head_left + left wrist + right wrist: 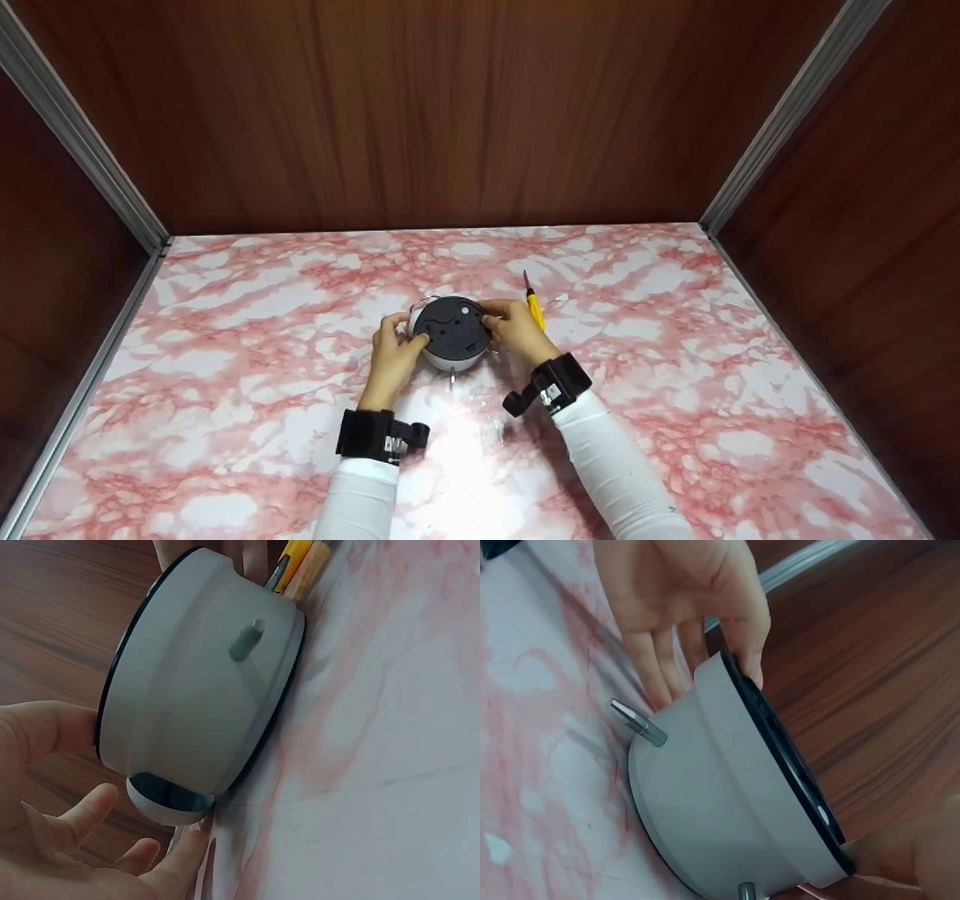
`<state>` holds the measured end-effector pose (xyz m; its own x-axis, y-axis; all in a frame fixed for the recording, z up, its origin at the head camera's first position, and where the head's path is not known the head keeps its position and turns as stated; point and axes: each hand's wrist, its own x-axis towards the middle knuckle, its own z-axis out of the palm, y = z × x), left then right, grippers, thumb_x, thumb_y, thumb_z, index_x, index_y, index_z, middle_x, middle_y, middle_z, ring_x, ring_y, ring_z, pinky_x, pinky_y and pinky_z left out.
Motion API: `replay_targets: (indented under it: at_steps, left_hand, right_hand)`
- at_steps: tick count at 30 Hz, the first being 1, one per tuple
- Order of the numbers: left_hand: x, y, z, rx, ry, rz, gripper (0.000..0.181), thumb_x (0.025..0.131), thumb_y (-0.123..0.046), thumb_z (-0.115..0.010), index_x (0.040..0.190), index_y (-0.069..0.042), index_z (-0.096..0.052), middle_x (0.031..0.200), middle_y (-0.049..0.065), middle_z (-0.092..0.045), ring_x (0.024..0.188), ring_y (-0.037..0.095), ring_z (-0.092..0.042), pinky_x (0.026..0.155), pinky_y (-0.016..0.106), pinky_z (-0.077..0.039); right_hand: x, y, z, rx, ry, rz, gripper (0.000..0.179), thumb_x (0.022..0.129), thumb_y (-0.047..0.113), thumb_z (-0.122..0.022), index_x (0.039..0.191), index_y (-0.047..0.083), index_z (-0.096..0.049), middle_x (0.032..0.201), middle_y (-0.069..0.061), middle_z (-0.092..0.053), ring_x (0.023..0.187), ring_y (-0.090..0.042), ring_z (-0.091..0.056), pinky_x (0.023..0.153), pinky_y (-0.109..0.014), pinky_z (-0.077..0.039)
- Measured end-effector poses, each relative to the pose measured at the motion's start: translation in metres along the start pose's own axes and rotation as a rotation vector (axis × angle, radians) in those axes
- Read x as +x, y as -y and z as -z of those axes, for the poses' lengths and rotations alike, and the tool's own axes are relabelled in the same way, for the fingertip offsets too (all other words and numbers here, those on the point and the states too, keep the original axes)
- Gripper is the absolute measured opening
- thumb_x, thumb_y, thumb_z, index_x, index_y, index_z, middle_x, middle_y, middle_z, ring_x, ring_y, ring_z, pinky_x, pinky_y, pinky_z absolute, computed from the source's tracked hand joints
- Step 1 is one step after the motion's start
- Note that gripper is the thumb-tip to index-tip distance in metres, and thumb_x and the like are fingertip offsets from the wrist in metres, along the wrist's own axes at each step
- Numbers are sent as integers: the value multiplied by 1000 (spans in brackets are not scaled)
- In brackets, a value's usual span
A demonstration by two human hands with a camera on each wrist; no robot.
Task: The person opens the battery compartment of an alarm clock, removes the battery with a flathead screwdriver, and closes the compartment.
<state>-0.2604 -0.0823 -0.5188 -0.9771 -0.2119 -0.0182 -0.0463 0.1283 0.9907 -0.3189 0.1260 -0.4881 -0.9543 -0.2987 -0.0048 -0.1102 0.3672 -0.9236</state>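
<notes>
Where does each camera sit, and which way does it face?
Head: on the head, facing forward and down at the round device; left hand, right hand and sleeves show.
Left wrist: on that wrist, facing the device's pale side and a metal peg; left hand near, right hand beyond.
Right wrist: on that wrist, facing the pale side too; right hand cropped low, left hand beyond.
Both wrist views share the device and both hands.

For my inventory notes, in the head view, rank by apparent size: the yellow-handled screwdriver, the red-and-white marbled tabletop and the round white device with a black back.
Largest to smallest:
1. Marbled tabletop
2. Round white device
3. Yellow-handled screwdriver, clearly slimmer
</notes>
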Motion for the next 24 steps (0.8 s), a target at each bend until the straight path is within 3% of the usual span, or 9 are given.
replay_targets:
  at_steps: [2,4,7,9,11,14,16,20,24]
  left_hand:
    - [0,0,0,-10,9,7,49,91,-10,-65,135,0,-47,149,32,-29,137,48,-42,113,50,-39]
    - [1,1,0,-30,23,-12,49,92,-8,-64,136,3,-47,149,33,-31,137,47,-42,113,50,-38]
    - [2,3,0,-40,51,-42,52,92,-6,-63,140,6,-46,145,32,-39,127,40,-50,107,43,-43]
    - [2,3,1,-42,74,-61,57,92,-5,-64,144,8,-44,143,31,-44,106,32,-59,93,39,-50]
    - [2,4,2,-43,104,-49,62,92,-7,-65,149,5,-41,146,29,-43,108,31,-58,91,38,-50]
    - [3,4,4,-53,141,-35,67,93,-9,-66,153,2,-37,154,29,-37,126,38,-55,104,44,-47]
    - [3,5,4,-70,153,-26,68,93,-9,-66,153,2,-37,157,28,-35,144,42,-35,117,49,-33]
    - [3,6,5,-112,154,-29,66,93,-7,-67,151,6,-38,153,29,-41,143,44,-38,117,49,-33]
    - [3,6,5,-127,148,-27,67,93,-6,-67,152,6,-37,152,29,-41,142,43,-40,116,48,-35]
  right_hand:
    - [3,1,1,-87,16,25,33,100,-4,-52,130,-5,-65,112,-21,-71,64,-12,-58,53,-20,-48]
    - [6,2,2,-183,21,54,32,101,-4,-53,130,-3,-66,117,-19,-71,74,-15,-61,62,-21,-49]
    - [12,4,2,-313,32,100,33,101,-4,-54,130,0,-68,126,-17,-68,102,-22,-65,87,-30,-53]
    - [16,5,2,-382,35,133,33,100,-4,-55,129,2,-69,130,-16,-67,122,-25,-60,104,-37,-47]
    - [19,5,1,-402,50,147,33,100,-4,-55,128,2,-70,131,-17,-66,127,-31,-58,108,-43,-45]
    - [21,4,1,-392,50,159,32,100,-3,-56,127,4,-71,130,-16,-67,126,-31,-58,107,-44,-45]
    - [19,2,1,-350,33,166,30,99,-3,-57,125,2,-71,128,-17,-68,122,-32,-61,105,-44,-48]
    - [9,-1,0,-224,-35,184,27,98,-4,-60,123,-5,-69,122,-22,-69,111,-34,-66,97,-42,-54]
    - [-10,-1,0,-73,-112,125,33,95,-5,-61,128,-10,-62,127,-28,-64,112,-40,-66,92,-41,-57]
